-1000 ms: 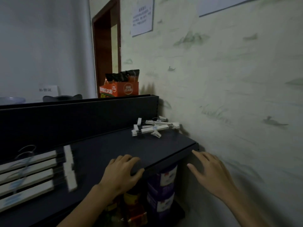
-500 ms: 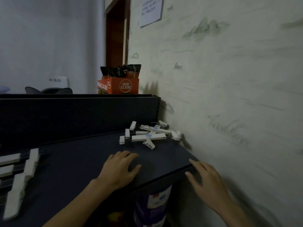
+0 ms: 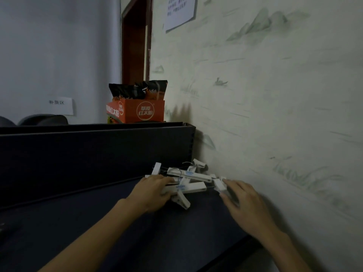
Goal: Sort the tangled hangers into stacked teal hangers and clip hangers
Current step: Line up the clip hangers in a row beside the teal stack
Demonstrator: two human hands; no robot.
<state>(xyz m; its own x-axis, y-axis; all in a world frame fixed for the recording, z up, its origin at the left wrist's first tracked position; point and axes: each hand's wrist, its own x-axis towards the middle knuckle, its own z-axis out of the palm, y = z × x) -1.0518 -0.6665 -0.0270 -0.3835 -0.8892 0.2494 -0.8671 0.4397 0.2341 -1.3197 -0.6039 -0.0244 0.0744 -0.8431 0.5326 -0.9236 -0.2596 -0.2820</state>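
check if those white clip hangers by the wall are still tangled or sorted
Tangled: the clip hangers lie crossed over one another in a heap on the dark shelf.

Orange snack box (image 3: 135, 111) on the dark shelf top (image 3: 94, 127), paper notice (image 3: 180, 12) on painted wall (image 3: 275, 95), brown doorframe (image 3: 135, 40)
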